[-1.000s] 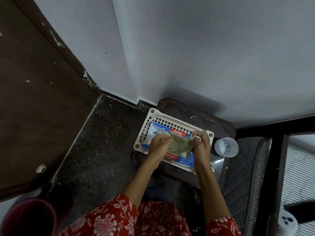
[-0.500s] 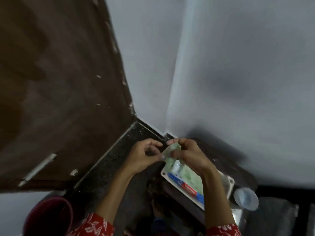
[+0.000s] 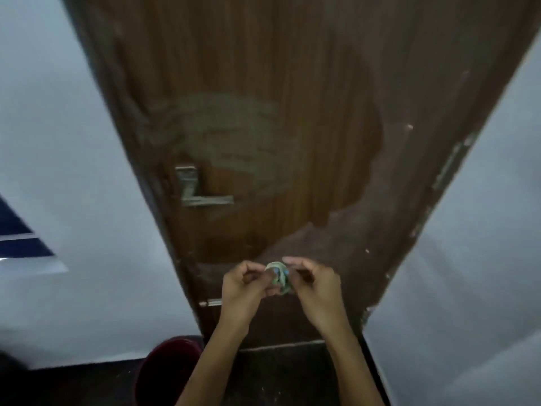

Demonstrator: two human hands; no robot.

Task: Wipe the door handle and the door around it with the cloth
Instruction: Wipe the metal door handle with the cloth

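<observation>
A brown wooden door [image 3: 263, 83] is seen straight ahead, framed by pale walls [image 3: 58, 142] on both sides. A metal lever handle [image 3: 202, 189] is mounted near the door's left edge, its lever pointing right. A pale, smeared arc [image 3: 234, 136] is visible on the wood just above and to the right of the handle. Lower right, a large patch of the door's surface [image 3: 380, 230] appears dull and worn, with a ragged border. A small, bunched green cloth [image 3: 279, 276] is held in front of the lower part of the door, well below the handle and apart from it. The cloth is pinched between the two hands: the left hand [image 3: 243, 288] grips it from the left with fingertips curled together onto it, and the right hand [image 3: 316, 288] grips it from the right, thumb and fingers closed on the fabric. Whether the cloth touches the door cannot be told. A dark red bucket [image 3: 167, 370] is seen on the dark floor [image 3: 278, 376] at lower left, beside the left forearm. The frame is slightly blurred.
</observation>
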